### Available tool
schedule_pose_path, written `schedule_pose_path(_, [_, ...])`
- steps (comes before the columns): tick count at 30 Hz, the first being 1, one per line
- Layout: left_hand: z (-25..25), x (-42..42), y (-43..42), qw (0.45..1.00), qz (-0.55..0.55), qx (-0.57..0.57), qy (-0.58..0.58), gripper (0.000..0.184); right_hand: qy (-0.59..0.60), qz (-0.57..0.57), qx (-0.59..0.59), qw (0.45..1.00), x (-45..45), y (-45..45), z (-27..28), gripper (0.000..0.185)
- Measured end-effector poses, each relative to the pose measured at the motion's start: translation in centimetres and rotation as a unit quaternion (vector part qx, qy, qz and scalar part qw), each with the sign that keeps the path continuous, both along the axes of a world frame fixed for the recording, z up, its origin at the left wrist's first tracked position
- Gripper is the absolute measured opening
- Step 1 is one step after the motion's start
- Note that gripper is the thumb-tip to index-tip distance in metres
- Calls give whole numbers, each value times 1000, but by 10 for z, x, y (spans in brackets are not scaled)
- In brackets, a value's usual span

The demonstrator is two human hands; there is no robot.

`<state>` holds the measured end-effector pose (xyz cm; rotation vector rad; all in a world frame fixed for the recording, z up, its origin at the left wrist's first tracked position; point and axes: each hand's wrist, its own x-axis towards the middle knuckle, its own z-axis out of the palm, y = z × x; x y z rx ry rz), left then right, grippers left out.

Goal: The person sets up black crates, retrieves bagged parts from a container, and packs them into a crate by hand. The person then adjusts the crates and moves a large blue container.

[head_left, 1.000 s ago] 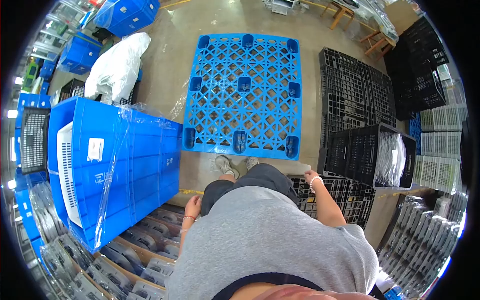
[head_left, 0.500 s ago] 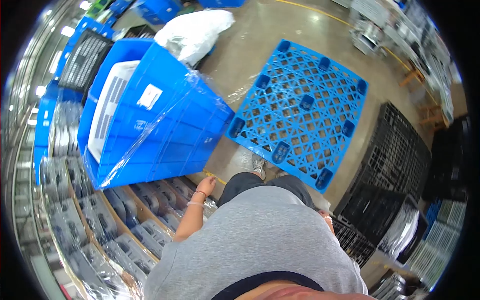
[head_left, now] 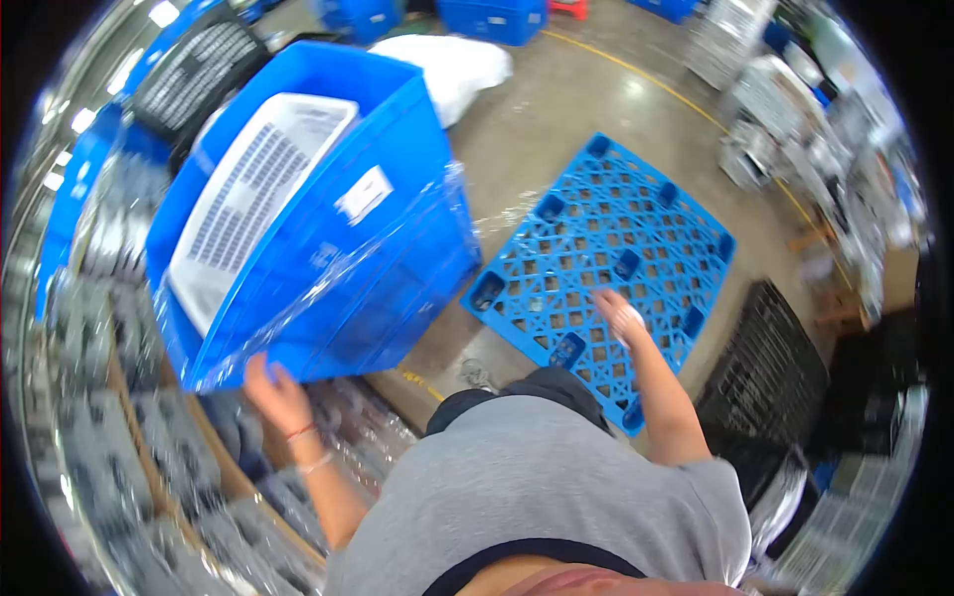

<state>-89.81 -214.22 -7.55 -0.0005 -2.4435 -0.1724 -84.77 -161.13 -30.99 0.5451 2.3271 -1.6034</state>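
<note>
A large blue bin [head_left: 397,268] wrapped with a band of clear film stands to my left, with a white slotted crate [head_left: 248,189] inside it. My left hand [head_left: 278,395] is at the bin's near lower edge, fingers stretched out; whether it touches the bin I cannot tell. It appears to hold nothing. Out in front, my right hand [head_left: 616,316] hangs in the air above a blue plastic lattice pallet [head_left: 556,268] lying on the floor. Its fingers are extended, with nothing seen in them.
Film-wrapped grey moulded parts [head_left: 179,437] in rows with cardboard dividers fill the left side. Black pallets [head_left: 765,368] stand at the right. Behind the bin lies a white bag [head_left: 457,74]. A yellow line [head_left: 636,70] crosses the floor, with wrapped goods [head_left: 765,119] beyond it.
Both hands have risen from beside my body: the left toward the bin's edge, the right out over the pallet. The view has shifted toward the bin, showing more of its inside.
</note>
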Motion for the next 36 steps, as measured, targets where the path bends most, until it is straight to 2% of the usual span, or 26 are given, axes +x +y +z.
schedule_pose_path(1, [14,-13,-14,1000,-21,-18,10,26,-22,-18,-72,997,-44,-21,26,38])
schedule_pose_path(2, [25,-26,-25,998,-31,-44,17,29,53,24,-43,997,-88,-39,33,41])
schedule_pose_path(3, [34,-39,-33,996,-40,-71,28,31,95,24,-80,992,-133,-58,37,45])
schedule_pose_path(4, [40,-47,-37,995,-34,-94,7,33,138,-1,-61,989,-168,-85,73,48])
schedule_pose_path(5, [46,-54,-41,992,-26,-122,-13,36,204,-41,-91,974,-198,-109,101,52])
schedule_pose_path(8, [63,-60,-53,984,-29,-159,-71,41,385,-128,-10,914,-274,-146,157,70])
schedule_pose_path(11, [76,-73,-62,987,-6,-148,-58,44,408,-191,-22,893,-313,-152,200,72])
schedule_pose_path(13, [89,-80,-64,968,-82,-236,-14,45,360,-90,6,928,-339,-156,215,72])
schedule_pose_path(15, [96,-89,-49,946,-90,-299,-85,47,274,34,-99,956,-351,-156,223,74])
schedule_pose_path(16, [91,-95,-56,959,-105,-229,-132,47,259,82,-66,960,-354,-154,226,75])
schedule_pose_path(17, [84,-102,-66,967,-120,-154,-162,46,274,77,-57,957,-362,-154,221,70])
schedule_pose_path(18, [87,-103,-69,968,-90,-104,-212,44,302,54,16,952,-376,-157,214,71])
schedule_pose_path(19, [92,-105,-66,963,-65,-52,-255,41,322,-23,130,938,-388,-155,217,70])
schedule_pose_path(20, [92,-109,-65,968,-55,-69,-235,39,363,-114,201,903,-388,-157,223,68])
schedule_pose_path(21, [89,-110,-66,971,-50,-84,-218,37,444,-162,218,854,-398,-157,218,64])
schedule_pose_path(23, [88,-110,-65,969,-2,-28,-244,37,434,-175,175,866,-424,-166,200,51])
schedule_pose_path(25, [87,-113,-67,972,4,-36,-234,36,343,-170,-84,920,-417,-182,218,35])
schedule_pose_path(27, [86,-114,-72,973,12,-35,-226,36,428,-271,-210,836,-422,-203,206,23])
schedule_pose_path(29, [82,-120,-75,975,11,-29,-219,35,443,-289,-284,800,-435,-209,195,20])
schedule_pose_path(31, [82,-124,-75,974,16,-31,-223,34,441,-286,-295,798,-440,-214,202,17])
schedule_pose_path(33, [78,-134,-78,972,23,-30,-232,33,471,-291,-218,804,-456,-218,200,17])
schedule_pose_path(35, [77,-146,-78,975,21,-36,-216,32,460,-293,-205,813,-467,-227,200,16])
schedule_pose_path(36, [76,-149,-81,972,26,-27,-230,31,476,-297,-211,800,-469,-227,197,15])
